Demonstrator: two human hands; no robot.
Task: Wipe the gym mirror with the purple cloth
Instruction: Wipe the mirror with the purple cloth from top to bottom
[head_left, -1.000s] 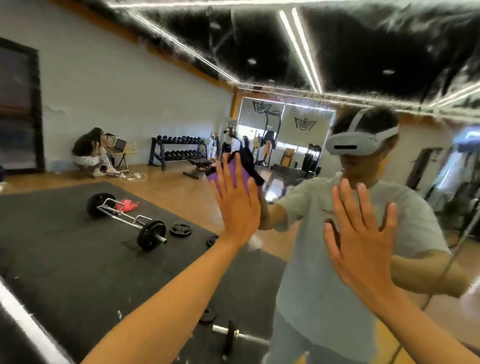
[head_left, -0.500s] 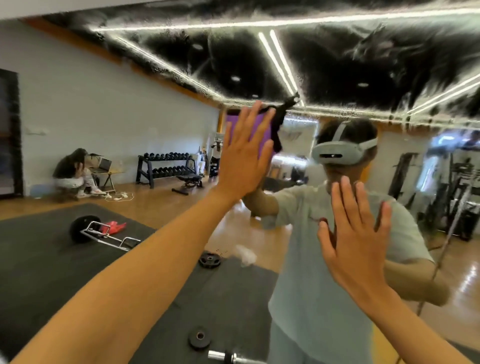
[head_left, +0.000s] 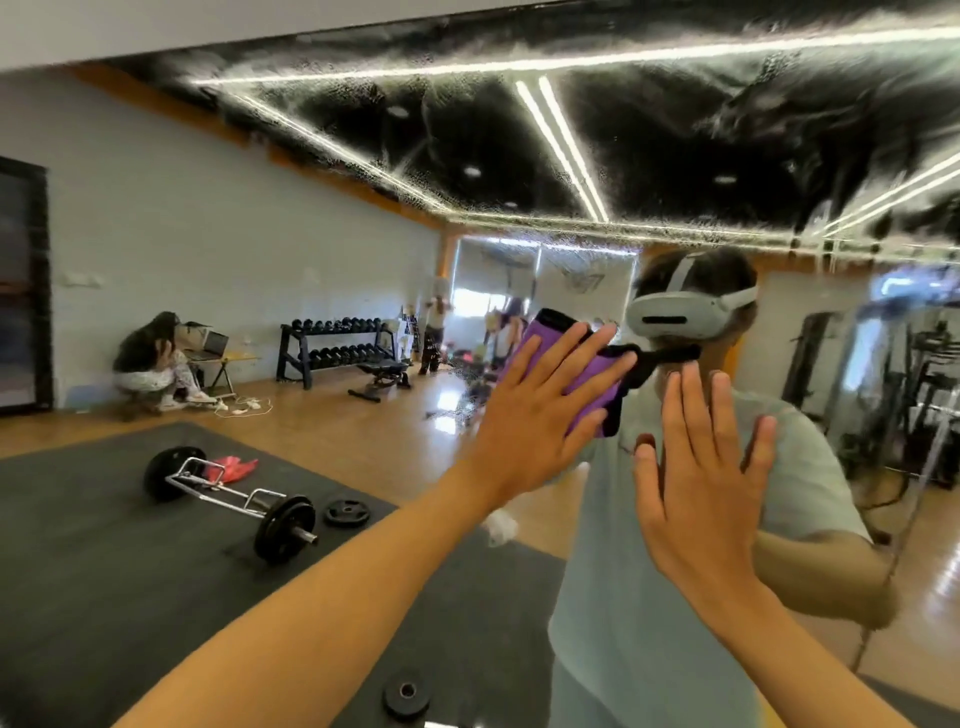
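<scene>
The left hand (head_left: 540, 415) has dropped from its high reach of half a second ago, bringing the purple cloth (head_left: 582, 374) down the mirror (head_left: 675, 145) to the height of the reflected headset (head_left: 685, 317); the right hand (head_left: 701, 478) has held its place.

Taken from the mirror's left edge across: the glass reflects a pale wall, a person crouched by a laptop on a small stand, a rack of dumbbells (head_left: 337, 348) with a bench in front, and a wooden floor. Below these lies a dark mat (head_left: 104, 571) carrying a barbell (head_left: 234, 493), a red rag and loose weight plates. The upper part of the mirror is streaked and hazy over the reflected black ceiling and its strip lights.

Near the middle of the mirror, the left hand presses the cloth flat against the glass with straight, spread fingers; the cloth's black trim sticks out past the fingertips to the right. Just right of it and lower, the right hand rests flat on the glass, fingers straight, holding nothing. Behind both stands the reflected wearer in a light shirt (head_left: 649, 623). Gym machines fill the mirror's right edge.
</scene>
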